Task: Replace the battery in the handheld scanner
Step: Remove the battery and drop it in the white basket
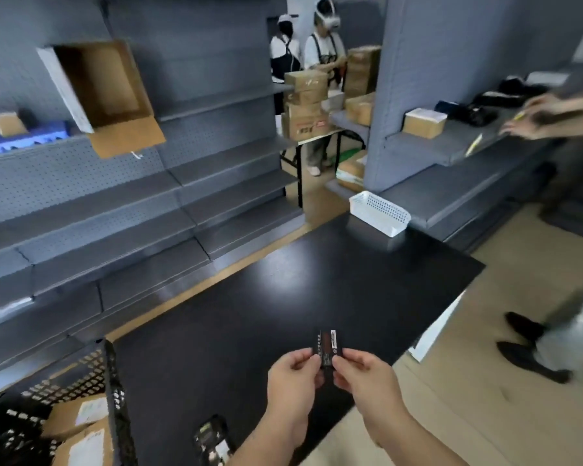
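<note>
A flat black battery with white and red labels is held upright above the near part of the black table. My left hand pinches its lower left edge and my right hand pinches its lower right edge. The handheld scanner lies on the table near the front edge, left of my left forearm, with its back open and its inside showing.
A black crate with cardboard parcels stands at the table's near left corner. A white basket sits at the far corner. Grey shelving runs along the left and right. Another person stands at the right, and two more people work at the back.
</note>
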`<state>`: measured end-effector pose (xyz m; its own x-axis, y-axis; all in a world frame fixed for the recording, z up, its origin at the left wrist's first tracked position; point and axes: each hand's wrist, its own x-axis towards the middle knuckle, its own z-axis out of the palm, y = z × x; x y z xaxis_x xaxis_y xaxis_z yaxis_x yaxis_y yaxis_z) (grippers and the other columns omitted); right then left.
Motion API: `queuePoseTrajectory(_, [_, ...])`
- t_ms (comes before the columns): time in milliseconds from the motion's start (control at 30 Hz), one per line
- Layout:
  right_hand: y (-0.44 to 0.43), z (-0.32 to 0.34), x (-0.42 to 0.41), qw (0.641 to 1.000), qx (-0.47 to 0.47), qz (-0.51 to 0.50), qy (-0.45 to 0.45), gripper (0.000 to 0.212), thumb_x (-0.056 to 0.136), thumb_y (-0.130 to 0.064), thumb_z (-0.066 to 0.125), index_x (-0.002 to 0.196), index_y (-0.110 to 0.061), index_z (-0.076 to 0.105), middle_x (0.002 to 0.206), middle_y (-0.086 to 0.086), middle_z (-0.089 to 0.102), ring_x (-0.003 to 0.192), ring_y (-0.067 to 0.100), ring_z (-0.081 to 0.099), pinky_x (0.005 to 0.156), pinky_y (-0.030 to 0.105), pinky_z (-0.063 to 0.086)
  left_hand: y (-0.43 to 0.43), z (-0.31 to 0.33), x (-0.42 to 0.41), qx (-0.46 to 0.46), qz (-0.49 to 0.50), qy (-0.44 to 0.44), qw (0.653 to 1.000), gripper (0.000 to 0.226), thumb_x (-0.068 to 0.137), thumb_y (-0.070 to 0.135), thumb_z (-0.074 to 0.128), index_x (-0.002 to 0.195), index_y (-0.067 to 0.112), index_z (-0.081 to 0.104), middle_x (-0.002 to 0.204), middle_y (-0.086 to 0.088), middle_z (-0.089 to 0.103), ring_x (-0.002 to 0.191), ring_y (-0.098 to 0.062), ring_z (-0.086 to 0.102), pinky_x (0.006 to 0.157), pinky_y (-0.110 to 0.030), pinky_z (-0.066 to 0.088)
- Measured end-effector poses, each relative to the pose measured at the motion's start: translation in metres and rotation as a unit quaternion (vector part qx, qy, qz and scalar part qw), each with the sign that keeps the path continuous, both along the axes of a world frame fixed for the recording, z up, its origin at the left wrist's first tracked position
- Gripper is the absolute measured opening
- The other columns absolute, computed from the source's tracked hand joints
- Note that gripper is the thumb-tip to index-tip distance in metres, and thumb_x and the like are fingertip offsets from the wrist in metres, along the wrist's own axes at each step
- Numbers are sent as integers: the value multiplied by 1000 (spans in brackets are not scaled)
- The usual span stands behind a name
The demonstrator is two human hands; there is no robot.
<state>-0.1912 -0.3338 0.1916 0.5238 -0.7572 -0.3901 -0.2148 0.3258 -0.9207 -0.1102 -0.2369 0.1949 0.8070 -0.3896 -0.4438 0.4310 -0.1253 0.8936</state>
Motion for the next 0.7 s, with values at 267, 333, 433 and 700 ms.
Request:
queuePoseTrajectory(267, [-78, 15, -76, 988, 3, -148, -39, 11, 84, -9, 74, 90, -17, 71, 73, -3, 77, 65, 15, 74, 55, 16, 54, -103, 15, -54, -53, -140, 20, 989, 14, 92, 5, 65, 104, 7, 70, 91, -7, 79, 85, -20, 76, 68, -23, 59])
queuePoseTrajectory(333, [-104, 16, -95, 984, 12, -174, -45, 9, 84, -10, 73, 88, -18, 70, 71, -5, 77, 63, 13, 73, 54, 15, 52, -136, 13, -68, -51, -170, 21, 984, 15, 91, 7, 65, 105, 7, 70, 95, -9, 78, 92, -26, 74, 80, -33, 60])
queuePoseTrajectory(433, [-151, 15, -120, 978, 16, -201, -48, 10, 83, -12, 75, 91, -18, 71, 77, 0, 78, 66, 16, 73, 66, 26, 56, -191, 12, -90, -48, -203, 20, 978, 11, 90, 8, 67, 98, 12, 73, 93, -7, 79, 92, -25, 74, 82, -35, 59])
queuePoseTrajectory(700, [-302, 27, -162, 979, -38, -198, -35, 8, 81, -11, 75, 86, -17, 74, 76, 4, 77, 68, 19, 72, 66, 29, 61, -342, 19, -129, -64, -199, 13, 978, 12, 87, 12, 71, 99, 12, 72, 93, -8, 78, 83, -22, 74, 77, -31, 58])
